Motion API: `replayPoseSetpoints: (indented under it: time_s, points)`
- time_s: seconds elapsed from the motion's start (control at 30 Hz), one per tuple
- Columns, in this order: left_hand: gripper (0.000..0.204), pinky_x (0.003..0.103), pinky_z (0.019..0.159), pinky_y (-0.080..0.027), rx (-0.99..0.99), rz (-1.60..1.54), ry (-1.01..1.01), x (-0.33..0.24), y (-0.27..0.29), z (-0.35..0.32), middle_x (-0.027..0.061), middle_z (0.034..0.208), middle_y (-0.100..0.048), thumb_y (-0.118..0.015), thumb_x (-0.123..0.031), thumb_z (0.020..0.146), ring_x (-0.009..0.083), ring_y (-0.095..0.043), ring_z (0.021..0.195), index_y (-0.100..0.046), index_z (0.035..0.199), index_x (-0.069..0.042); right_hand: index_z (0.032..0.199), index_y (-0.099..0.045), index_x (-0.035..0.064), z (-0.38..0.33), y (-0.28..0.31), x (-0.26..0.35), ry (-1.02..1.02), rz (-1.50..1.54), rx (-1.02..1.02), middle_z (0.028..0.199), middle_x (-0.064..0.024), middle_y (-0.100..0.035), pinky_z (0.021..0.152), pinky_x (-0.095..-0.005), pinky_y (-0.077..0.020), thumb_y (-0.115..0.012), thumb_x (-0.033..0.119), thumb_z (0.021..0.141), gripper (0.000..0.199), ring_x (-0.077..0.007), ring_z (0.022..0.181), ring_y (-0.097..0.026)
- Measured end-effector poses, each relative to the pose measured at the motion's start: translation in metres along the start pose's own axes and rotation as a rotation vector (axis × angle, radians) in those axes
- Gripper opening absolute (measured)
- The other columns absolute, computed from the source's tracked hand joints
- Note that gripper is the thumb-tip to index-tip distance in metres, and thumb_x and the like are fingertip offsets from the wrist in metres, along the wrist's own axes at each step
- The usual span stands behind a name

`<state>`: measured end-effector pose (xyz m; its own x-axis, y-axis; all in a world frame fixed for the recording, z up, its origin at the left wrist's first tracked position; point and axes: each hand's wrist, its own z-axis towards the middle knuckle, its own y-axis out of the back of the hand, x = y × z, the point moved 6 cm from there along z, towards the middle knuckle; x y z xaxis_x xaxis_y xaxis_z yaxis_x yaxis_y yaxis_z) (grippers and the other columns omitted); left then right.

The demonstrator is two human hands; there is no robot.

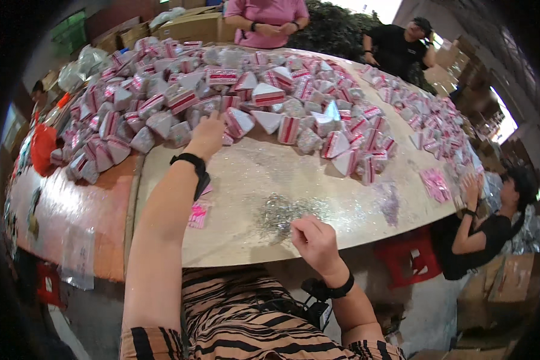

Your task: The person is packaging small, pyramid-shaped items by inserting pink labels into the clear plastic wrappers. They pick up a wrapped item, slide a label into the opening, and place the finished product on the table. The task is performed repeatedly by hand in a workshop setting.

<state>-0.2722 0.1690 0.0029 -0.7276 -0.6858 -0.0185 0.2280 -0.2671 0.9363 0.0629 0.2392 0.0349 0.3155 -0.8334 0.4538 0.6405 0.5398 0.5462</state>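
My left hand (207, 135) reaches forward to the near edge of a big heap of clear-wrapped packets (177, 101), wedge-shaped with pink-and-white card. Its fingers look stretched out and touch the packets, though the tips are partly lost among them. Closer to me, my right hand (316, 240) is closed in a pinch above the table's front edge. Whatever it may hold is too small to make out. Just beside it lies a loose spread of thin, shiny metal pieces (282, 215), like pins or wires. Small bright pink strips (198, 214) lie by my left forearm.
The pale tabletop (234, 174) carries another pink bundle (435, 185) and a purplish patch of small bits (388, 203) at right. A seated person (483, 228) is at the right edge; two others are across the table. A red stool (409, 258) stands below.
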Motion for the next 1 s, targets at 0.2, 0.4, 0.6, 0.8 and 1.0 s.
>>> replayPoseSetpoints:
  time_s: [0.2,0.4,0.6,0.8,1.0]
  points:
    - [0.024,0.049,0.078,-0.052,0.050,-0.017,0.014,0.015,-0.012,-0.002,0.0232,0.113,-0.053,-0.052,-0.003,0.080,0.0416,-0.061,0.092,-0.057,0.103,0.000,0.084,-0.059,0.0019,-0.006,-0.002,-0.004,-0.006,0.007,-0.001,0.070,-0.0113,-0.056,0.051,-0.0330,-0.0460,-0.065,-0.008,0.070,0.018,-0.0262,0.057,-0.057]
    - [0.053,0.044,0.083,-0.051,0.022,-0.217,-0.006,0.062,-0.010,-0.030,0.0240,0.112,-0.057,-0.069,-0.006,0.066,0.0425,-0.061,0.093,-0.053,0.116,-0.001,0.086,-0.055,0.0044,-0.008,-0.004,0.002,-0.003,0.023,-0.034,0.074,-0.0094,-0.056,0.054,-0.0339,-0.0479,-0.065,-0.003,0.071,0.019,-0.0262,0.061,-0.058]
    - [0.058,0.035,0.075,-0.056,0.372,-1.598,0.490,0.026,0.016,-0.076,0.0215,0.113,-0.058,-0.072,-0.008,0.077,0.0300,-0.064,0.097,-0.047,0.128,-0.006,0.087,-0.059,0.0018,-0.006,0.009,-0.001,-0.067,0.063,-0.078,0.073,-0.0106,-0.058,0.053,-0.0314,-0.0471,-0.065,-0.006,0.073,0.017,-0.0243,0.058,-0.057]
    - [0.049,0.039,0.079,-0.056,0.257,-2.403,0.474,-0.037,0.022,-0.137,0.0237,0.115,-0.059,-0.062,-0.026,0.091,0.0357,-0.063,0.100,-0.040,0.132,-0.011,0.086,-0.060,0.0013,0.006,0.004,0.004,-0.053,0.093,-0.135,0.071,-0.0102,-0.057,0.053,-0.0305,-0.0465,-0.064,-0.005,0.076,0.012,-0.0220,0.057,-0.057]
    - [0.033,0.043,0.082,-0.056,0.219,-2.387,0.554,-0.075,0.044,-0.149,0.0201,0.115,-0.060,-0.057,-0.027,0.095,0.0351,-0.063,0.098,-0.045,0.120,-0.009,0.084,-0.061,0.0005,0.013,-0.011,-0.003,-0.232,0.165,-0.068,0.071,-0.0107,-0.058,0.054,-0.0292,-0.0447,-0.063,-0.002,0.078,0.007,-0.0201,0.057,-0.056]
